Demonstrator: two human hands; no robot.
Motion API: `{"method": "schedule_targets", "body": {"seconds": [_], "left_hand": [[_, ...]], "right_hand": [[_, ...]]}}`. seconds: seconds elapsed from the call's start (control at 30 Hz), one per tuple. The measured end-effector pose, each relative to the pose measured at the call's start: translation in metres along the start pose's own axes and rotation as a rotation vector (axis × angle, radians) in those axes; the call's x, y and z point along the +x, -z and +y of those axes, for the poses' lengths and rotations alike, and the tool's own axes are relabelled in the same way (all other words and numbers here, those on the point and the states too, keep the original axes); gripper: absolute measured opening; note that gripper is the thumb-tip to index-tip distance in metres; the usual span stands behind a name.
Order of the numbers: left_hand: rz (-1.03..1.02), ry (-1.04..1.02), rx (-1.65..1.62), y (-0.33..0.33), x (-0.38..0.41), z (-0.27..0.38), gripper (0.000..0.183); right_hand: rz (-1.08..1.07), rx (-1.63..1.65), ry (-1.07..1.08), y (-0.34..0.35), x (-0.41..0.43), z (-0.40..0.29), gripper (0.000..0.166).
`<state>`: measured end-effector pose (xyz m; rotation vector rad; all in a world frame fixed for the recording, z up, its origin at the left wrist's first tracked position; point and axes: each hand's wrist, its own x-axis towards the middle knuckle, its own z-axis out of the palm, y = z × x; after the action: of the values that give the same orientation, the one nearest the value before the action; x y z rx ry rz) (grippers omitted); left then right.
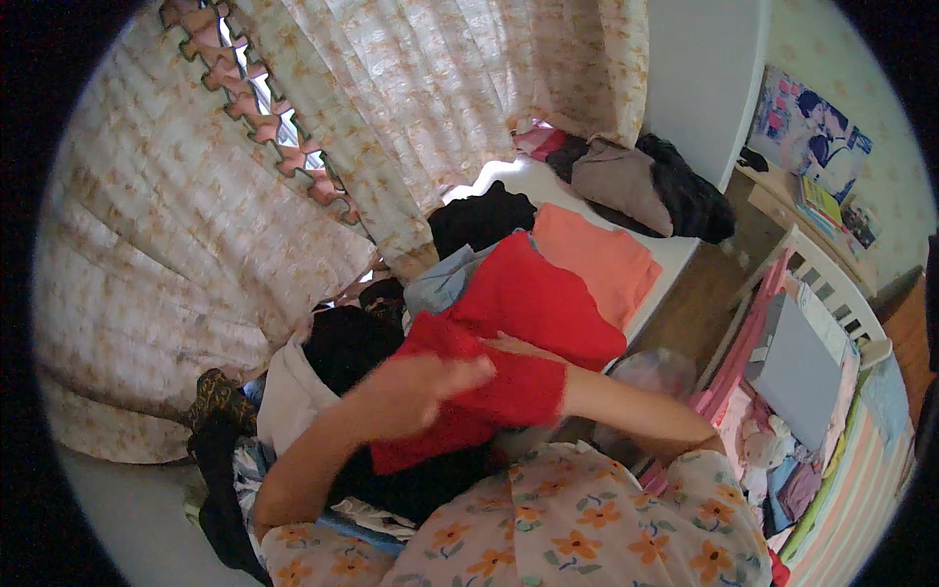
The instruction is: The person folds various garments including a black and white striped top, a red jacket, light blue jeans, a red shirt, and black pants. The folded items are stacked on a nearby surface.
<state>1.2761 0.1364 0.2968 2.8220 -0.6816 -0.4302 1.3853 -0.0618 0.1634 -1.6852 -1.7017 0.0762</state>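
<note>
A red garment (543, 301) lies across the pile before me, partly spread over other clothes. My left hand (414, 396), blurred, is over the red cloth nearest me; whether its fingers grip the fabric cannot be made out. From the right, my right forearm passes under a fold of the red cloth. Fingers of my right hand (517, 345) show beyond that fold, while the rest of the hand is covered. A folded orange garment (598, 257) rests past the red one. Light blue cloth (444, 282) and black cloth (352, 341) lie to the left.
Patterned curtains (411, 88) hang behind the pile. Grey and black clothing (623, 183) sits at the far end of the white surface (678, 257). To the right, a white-railed crib (832, 293) holds a grey box (796, 370) and cloths. A clear plastic bag (656, 374) stands between.
</note>
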Motion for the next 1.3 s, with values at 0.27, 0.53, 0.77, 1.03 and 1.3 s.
{"method": "schedule_targets", "body": {"seconds": [0.27,0.53,0.77,1.03,1.3], "left_hand": [[0.390,-0.145,0.249,-0.038,0.016,-0.014,0.055],[0.168,-0.061,0.177,-0.074,0.023,-0.022,0.066],[0.173,-0.116,0.222,-0.078,0.023,-0.016,0.056],[0.208,-0.155,0.168,-0.085,0.022,-0.025,0.056],[0.244,-0.170,0.169,-0.086,0.018,-0.024,0.061]], "right_hand": [[0.950,0.884,-1.070,-0.029,-0.133,-0.026,0.023],[1.146,1.924,-1.084,-0.060,-0.132,0.011,0.047],[1.233,1.966,-1.175,-0.057,-0.122,0.012,0.057],[1.112,1.890,-0.857,-0.079,-0.114,-0.001,0.089],[1.174,1.938,-0.672,-0.088,-0.108,-0.003,0.070]]}}
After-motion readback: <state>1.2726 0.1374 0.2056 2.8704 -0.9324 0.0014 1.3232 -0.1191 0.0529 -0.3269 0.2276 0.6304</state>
